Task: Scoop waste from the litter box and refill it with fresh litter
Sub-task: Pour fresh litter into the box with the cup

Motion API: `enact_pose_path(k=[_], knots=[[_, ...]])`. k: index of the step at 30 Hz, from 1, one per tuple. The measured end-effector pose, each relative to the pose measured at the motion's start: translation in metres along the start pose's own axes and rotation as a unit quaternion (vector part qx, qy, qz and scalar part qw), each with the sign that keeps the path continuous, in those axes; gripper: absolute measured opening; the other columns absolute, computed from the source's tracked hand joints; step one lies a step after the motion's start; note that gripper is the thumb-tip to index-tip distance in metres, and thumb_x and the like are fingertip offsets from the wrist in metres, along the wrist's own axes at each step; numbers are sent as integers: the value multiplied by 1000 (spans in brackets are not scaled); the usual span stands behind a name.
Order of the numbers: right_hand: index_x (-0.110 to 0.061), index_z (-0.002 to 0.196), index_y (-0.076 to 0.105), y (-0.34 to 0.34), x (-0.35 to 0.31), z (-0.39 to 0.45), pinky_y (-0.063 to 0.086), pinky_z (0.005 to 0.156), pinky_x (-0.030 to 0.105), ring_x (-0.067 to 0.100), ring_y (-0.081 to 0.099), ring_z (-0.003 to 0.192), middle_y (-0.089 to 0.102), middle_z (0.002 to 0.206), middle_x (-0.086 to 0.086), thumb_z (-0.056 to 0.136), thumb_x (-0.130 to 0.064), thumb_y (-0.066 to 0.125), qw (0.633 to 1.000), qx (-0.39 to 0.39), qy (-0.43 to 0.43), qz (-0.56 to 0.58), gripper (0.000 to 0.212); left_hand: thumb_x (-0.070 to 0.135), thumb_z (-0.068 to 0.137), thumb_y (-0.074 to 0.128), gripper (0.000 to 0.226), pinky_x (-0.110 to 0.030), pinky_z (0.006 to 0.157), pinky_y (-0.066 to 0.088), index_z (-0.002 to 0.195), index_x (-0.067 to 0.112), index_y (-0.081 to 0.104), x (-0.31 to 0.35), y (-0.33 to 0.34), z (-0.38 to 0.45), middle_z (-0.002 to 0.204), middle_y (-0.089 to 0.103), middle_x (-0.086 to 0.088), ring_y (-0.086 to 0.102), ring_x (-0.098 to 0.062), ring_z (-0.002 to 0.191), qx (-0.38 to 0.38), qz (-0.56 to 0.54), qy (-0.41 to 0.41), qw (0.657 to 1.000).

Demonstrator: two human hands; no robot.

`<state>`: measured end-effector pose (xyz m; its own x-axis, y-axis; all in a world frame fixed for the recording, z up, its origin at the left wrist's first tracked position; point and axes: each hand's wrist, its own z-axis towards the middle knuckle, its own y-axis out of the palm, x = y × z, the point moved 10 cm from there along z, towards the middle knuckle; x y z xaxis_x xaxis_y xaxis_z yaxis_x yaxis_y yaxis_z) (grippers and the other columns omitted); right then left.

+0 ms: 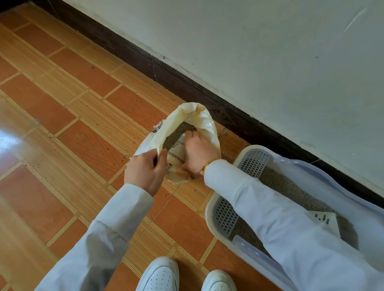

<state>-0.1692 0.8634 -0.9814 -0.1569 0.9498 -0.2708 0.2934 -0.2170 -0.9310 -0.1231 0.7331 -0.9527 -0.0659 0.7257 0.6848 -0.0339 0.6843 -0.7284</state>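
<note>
A cream plastic litter bag (200, 119) stands open on the tiled floor, with grey litter (178, 134) showing inside. My left hand (145, 171) pinches the near left rim of the bag. My right hand (197, 152) reaches into the bag's mouth, fingers curled down at the litter; what they hold is hidden. The white litter box (212, 213) with a grey grid tray sits to the right by the wall, with grey litter (281, 183) in it. A white scoop (324, 219) lies in the box, partly behind my right sleeve.
A dark baseboard (146, 61) and pale wall run diagonally behind the bag and box. Litter grains are scattered on the orange floor tiles (82, 141). My two white shoes (160, 279) stand at the bottom edge.
</note>
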Motion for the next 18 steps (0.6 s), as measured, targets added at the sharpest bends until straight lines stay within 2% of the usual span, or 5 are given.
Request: enact_pose_path(k=[3, 7, 9, 13, 18], knots=[[-5, 130, 42, -10, 19, 1, 46, 94, 35, 26, 53, 117, 54, 126, 9, 63, -51, 80, 995, -45, 38, 77, 90, 32, 94, 47, 51, -24, 42, 22, 48, 17, 31, -2, -1, -1, 38, 28, 3, 24, -17, 36, 3, 15, -2, 1000], [-6, 137, 39, -18, 31, -4, 43, 99, 31, 22, 49, 123, 52, 133, 7, 65, -45, 82, 966, -86, 71, 233, 93, 32, 95, 42, 47, -24, 44, 24, 50, 19, 33, -4, -3, -1, 40, 31, 1, 27, -19, 37, -5, 32, -1, 999], [-10, 134, 47, -25, 37, -12, 45, 99, 30, 18, 53, 119, 57, 128, 2, 66, -43, 82, 945, -73, 86, 308, 84, 31, 96, 41, 47, -24, 44, 23, 51, 20, 33, -4, -5, 1, 41, 32, 0, 28, -20, 37, -5, 39, -4, 999], [-16, 111, 68, -35, 46, -27, 52, 94, 33, 15, 63, 107, 70, 108, 0, 66, -42, 82, 886, -47, 98, 450, 53, 32, 96, 38, 45, -26, 45, 23, 53, 18, 36, 0, -7, 9, 45, 38, -2, 32, -21, 40, -8, 61, -6, 998], [-9, 113, 67, -32, 60, -44, 46, 104, 45, 28, 64, 110, 70, 113, 12, 74, -31, 79, 792, -34, 119, 598, 47, 29, 97, 38, 46, -26, 44, 24, 52, 19, 33, 3, -3, 14, 44, 37, -2, 32, -20, 39, -8, 64, 0, 998]])
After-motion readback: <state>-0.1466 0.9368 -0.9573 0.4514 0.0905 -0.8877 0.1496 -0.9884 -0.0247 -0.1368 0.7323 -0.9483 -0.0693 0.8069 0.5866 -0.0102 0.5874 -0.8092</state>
